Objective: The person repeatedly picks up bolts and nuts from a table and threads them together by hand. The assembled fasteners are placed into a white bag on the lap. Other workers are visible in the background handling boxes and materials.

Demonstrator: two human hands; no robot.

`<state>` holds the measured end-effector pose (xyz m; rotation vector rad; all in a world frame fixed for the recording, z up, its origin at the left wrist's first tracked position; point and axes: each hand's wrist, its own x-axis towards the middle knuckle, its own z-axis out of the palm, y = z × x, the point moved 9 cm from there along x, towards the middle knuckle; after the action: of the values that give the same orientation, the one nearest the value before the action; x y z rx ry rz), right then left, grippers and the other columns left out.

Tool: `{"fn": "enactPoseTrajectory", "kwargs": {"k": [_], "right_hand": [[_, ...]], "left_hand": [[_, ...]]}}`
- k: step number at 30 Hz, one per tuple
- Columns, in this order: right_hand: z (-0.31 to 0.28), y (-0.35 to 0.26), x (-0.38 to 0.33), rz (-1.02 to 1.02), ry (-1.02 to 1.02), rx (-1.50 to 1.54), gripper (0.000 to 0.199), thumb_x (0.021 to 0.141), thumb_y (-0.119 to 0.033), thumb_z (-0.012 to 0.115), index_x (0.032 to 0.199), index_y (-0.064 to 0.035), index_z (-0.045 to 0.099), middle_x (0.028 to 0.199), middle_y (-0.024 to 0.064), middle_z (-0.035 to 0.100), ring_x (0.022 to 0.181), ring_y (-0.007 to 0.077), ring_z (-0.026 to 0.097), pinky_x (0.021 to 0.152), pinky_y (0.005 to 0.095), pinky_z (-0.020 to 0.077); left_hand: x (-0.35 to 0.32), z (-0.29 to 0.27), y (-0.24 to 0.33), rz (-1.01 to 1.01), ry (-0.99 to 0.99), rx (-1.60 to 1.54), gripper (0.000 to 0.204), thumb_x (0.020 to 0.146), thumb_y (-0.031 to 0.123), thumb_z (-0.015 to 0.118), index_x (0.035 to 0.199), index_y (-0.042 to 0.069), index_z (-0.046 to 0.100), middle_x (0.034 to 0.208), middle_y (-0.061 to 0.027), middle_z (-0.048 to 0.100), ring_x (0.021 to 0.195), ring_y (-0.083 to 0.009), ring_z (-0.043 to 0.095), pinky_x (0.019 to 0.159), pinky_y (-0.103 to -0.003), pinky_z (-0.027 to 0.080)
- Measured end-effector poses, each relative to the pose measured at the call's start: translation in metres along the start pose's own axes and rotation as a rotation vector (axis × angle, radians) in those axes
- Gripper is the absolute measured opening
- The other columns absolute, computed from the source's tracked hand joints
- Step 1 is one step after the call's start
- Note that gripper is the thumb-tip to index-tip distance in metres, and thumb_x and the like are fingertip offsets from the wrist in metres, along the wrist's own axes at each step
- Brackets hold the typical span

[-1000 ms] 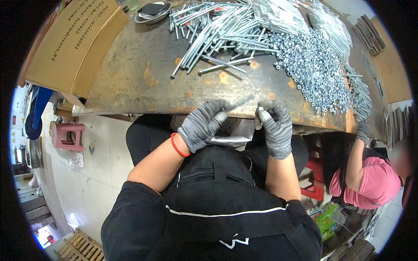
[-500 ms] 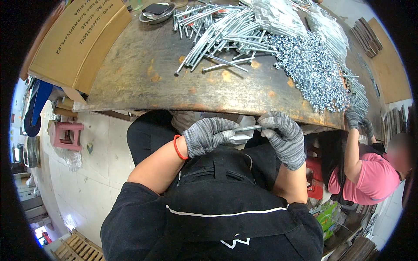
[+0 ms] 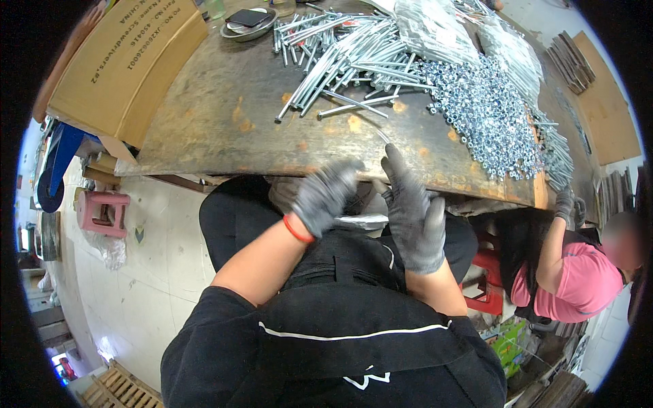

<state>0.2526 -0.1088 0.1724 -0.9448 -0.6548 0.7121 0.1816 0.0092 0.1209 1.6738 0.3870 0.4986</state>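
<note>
Both my hands wear grey knit gloves and sit at the near edge of a worn brown worktable [image 3: 224,129]. My left hand [image 3: 326,197] is blurred by motion, its fingers curled downward just below the table edge. My right hand [image 3: 411,211] has its fingers stretched up, and the index tip reaches a thin silver bolt [image 3: 383,136] lying on the table. A clear bag of silver parts [image 3: 357,221] rests on my lap under both hands. Whether the left hand holds anything is hidden by the blur.
A heap of long silver bolts [image 3: 340,47] and a pile of small nuts [image 3: 486,112] cover the far right of the table. A cardboard box [image 3: 122,68] stands at the left, with a metal dish [image 3: 248,20] behind. Another person in a pink top [image 3: 578,285] works at the right.
Both hands held a long bolt between them below the table edge. Now they have come apart: the right hand reaches up to the table top and the left moves quickly.
</note>
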Motion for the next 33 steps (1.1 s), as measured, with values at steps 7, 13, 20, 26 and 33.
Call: {"fn": "enactPoseTrajectory", "kwargs": {"k": [7,13,20,26,33], "right_hand": [[-0.053,0.025,-0.015,0.195,0.233,-0.278,0.040,0.091,-0.021,0.054,0.125,-0.0005,0.050,0.111,0.0089,0.059,0.099,0.0161,0.056,0.087,0.0281,0.0433],[-0.139,0.037,0.012,0.068,0.359,-0.977,0.030,0.089,-0.013,0.055,0.114,0.0028,0.056,0.099,0.0106,0.063,0.087,0.0150,0.059,0.079,0.0276,0.0472],[-0.233,0.035,0.107,0.279,0.590,-1.515,0.053,0.078,-0.030,0.067,0.122,-0.0055,0.052,0.115,0.0156,0.060,0.104,0.0274,0.059,0.089,0.0358,0.0455],[-0.234,0.044,0.159,0.308,0.567,-1.662,0.037,0.082,-0.037,0.058,0.111,-0.0148,0.059,0.108,0.0145,0.062,0.098,0.0312,0.060,0.084,0.0421,0.0466],[-0.230,0.039,0.107,-0.130,0.587,-1.196,0.023,0.086,-0.017,0.053,0.103,-0.0031,0.055,0.092,0.0164,0.063,0.085,0.0296,0.061,0.078,0.0385,0.0462]], "left_hand": [[-0.001,0.008,-0.043,-0.118,-0.361,0.297,0.026,0.089,0.019,0.054,0.110,0.006,0.062,0.098,-0.0123,0.066,0.091,-0.0240,0.061,0.081,-0.032,0.046],[0.000,0.040,-0.151,-0.400,-0.681,0.851,0.051,0.084,0.039,0.055,0.125,0.009,0.051,0.110,-0.0195,0.060,0.099,-0.0345,0.058,0.089,-0.040,0.044],[0.033,0.080,-0.050,-0.212,-0.895,0.592,0.031,0.085,0.028,0.059,0.110,0.009,0.062,0.107,-0.0153,0.062,0.102,-0.0309,0.057,0.091,-0.035,0.043],[0.169,0.031,-0.012,0.175,-0.172,1.259,0.032,0.078,0.024,0.063,0.108,0.015,0.064,0.112,-0.0077,0.057,0.105,-0.0261,0.052,0.094,-0.038,0.041],[0.169,-0.009,0.022,0.537,0.110,0.621,0.022,0.087,0.021,0.060,0.102,0.006,0.063,0.094,-0.0069,0.065,0.080,-0.0191,0.060,0.075,-0.031,0.048]]}}
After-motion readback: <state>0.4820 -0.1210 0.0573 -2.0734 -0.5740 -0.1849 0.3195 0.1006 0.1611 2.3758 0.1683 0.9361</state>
